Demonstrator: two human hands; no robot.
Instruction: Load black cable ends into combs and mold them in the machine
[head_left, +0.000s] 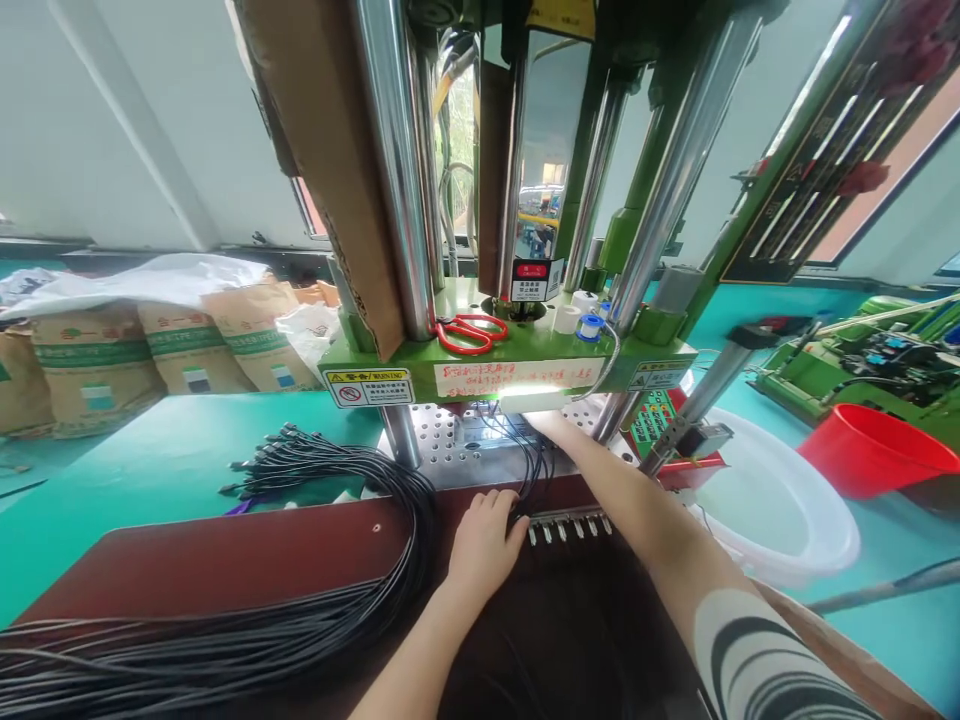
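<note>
My left hand (pixel 486 540) is at the front edge of the press, above the dark red board. Its thumb and fingers are curled around a few thin black cables (pixel 534 465), which run up under the green plate. Stretched in from the right, my right hand (pixel 551 425) is under that plate at the lit mould area (pixel 487 432); its fingers are hidden there. Beside my left hand, a row of metal connectors (pixel 566 528) sticks out of a bar. A thick bundle of black cables (pixel 409 530) curves across the board on the left.
On the green press plate (pixel 360 352) lie red-handled scissors (pixel 472 335) and small tape rolls (pixel 589 327). Steel columns (pixel 401 180) rise from it. At right are a white tub (pixel 817 530) and red bucket (pixel 874 450); paper sacks (pixel 97 350) stand at left.
</note>
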